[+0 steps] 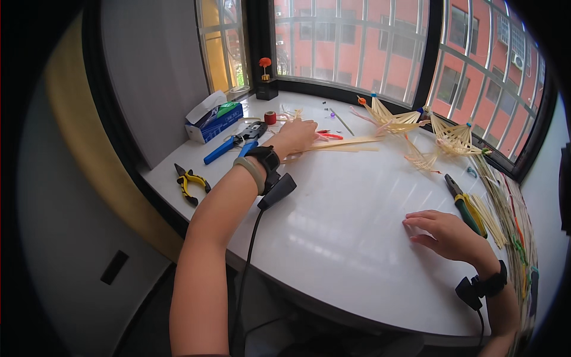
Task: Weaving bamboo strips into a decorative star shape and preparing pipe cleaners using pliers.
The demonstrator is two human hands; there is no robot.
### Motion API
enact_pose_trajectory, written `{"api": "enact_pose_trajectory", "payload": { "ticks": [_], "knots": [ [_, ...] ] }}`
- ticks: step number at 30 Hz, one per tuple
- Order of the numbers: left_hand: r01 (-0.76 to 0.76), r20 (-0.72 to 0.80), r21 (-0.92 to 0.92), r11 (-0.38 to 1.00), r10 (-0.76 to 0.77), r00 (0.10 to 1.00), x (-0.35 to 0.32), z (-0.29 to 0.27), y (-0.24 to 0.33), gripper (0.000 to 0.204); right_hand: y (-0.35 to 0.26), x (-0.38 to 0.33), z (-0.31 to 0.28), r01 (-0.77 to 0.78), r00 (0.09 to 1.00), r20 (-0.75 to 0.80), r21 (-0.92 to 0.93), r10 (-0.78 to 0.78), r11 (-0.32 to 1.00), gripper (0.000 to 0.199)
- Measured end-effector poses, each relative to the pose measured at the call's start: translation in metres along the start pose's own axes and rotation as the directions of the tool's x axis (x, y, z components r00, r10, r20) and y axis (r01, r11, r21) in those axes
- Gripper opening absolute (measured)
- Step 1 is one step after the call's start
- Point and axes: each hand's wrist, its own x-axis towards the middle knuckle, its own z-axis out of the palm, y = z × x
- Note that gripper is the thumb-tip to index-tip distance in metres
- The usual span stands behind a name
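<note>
Left hand (pixel 295 135) (grip cannot be told) at long, flat, straw-coloured strips (pixel 348 143); right hand (pixel 447 233), fingers loosely parted, over glossy white tabletop (pixel 339 220).

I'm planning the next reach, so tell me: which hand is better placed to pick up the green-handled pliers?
The right, I'd judge: the right hand is close beside the green-handled pliers and appears empty. The left hand is much farther off, by the pale strips.
</note>
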Motion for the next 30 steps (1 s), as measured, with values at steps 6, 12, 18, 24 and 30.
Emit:
{"api": "enact_pose_trajectory", "payload": {
  "ticks": [6, 12, 18, 24, 30],
  "knots": [
    [0.15, -0.09, -0.054, 0.987, -0.155, 0.984, 0.004, -0.014, 0.015, 0.018, -0.008, -0.012, 0.002, 0.023, 1.0, -0.016, 0.009, -0.023, 1.0, 0.03],
    [0.206, 0.029, -0.56, 0.802, -0.23, 0.973, 0.001, -0.08, 0.075, 0.016, 0.003, -0.015, 0.001, -0.076, 0.886, -0.461, -0.054, 0.042, 0.996, 0.022],
    [-0.344, -0.411, -0.37, 0.863, 0.18, 0.894, -0.012, -0.086, 0.148, 0.012, -0.007, 0.01, -0.027, -0.179, 0.496, -0.854, -0.277, -0.157, 0.944, 0.018],
    [-0.251, -0.152, -0.757, 0.604, 0.211, 0.966, -0.015, -0.078, 0.179, 0.011, 0.018, 0.029, -0.011, -0.096, 0.886, -0.455, 0.019, 0.094, 0.995, 0.013],
    [-0.111, -0.001, -0.835, 0.539, 0.2, 0.98, -0.011, -0.062, 0.16, 0.014, 0.043, 0.027, 0.0, -0.159, 0.796, -0.605, -0.217, -0.005, 0.963, 0.009]
  ]
}}
